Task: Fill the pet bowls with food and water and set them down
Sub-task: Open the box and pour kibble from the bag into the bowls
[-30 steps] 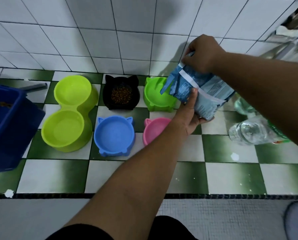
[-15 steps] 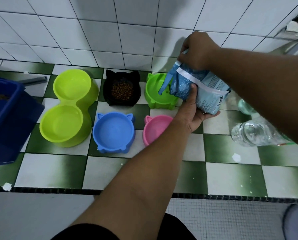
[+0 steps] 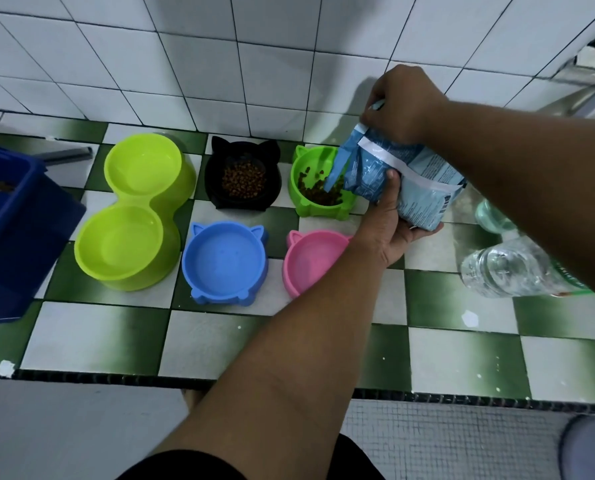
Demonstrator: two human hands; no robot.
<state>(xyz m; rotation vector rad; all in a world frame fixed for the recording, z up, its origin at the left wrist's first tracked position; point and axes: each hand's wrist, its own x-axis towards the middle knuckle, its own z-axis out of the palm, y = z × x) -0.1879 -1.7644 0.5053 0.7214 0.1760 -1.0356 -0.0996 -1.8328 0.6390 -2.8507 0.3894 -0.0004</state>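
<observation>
A light blue food bag [image 3: 424, 174] is tilted with its open mouth over the green cat-eared bowl [image 3: 303, 202], which holds brown kibble. My left hand [image 3: 389, 223] grips the bag from below, and my right hand [image 3: 400, 105] pinches its top edge. The black cat-eared bowl [image 3: 216, 195] beside it also holds kibble. In front stand the blue bowl [image 3: 225, 261] and the pink bowl [image 3: 309, 261], both with nothing in them. A lime double bowl [image 3: 133, 213] sits at the left, both cups bare.
A clear water bottle [image 3: 510, 271] lies on the checkered floor at the right, partly behind my right forearm. A dark blue crate [image 3: 15, 237] stands at the far left. White wall tiles rise behind the bowls. A dark step edge [image 3: 81, 375] runs across the front.
The bag has tipped further toward the green bowl and kibble now lies in it, where it was bare before. Both hands keep their hold on the bag.
</observation>
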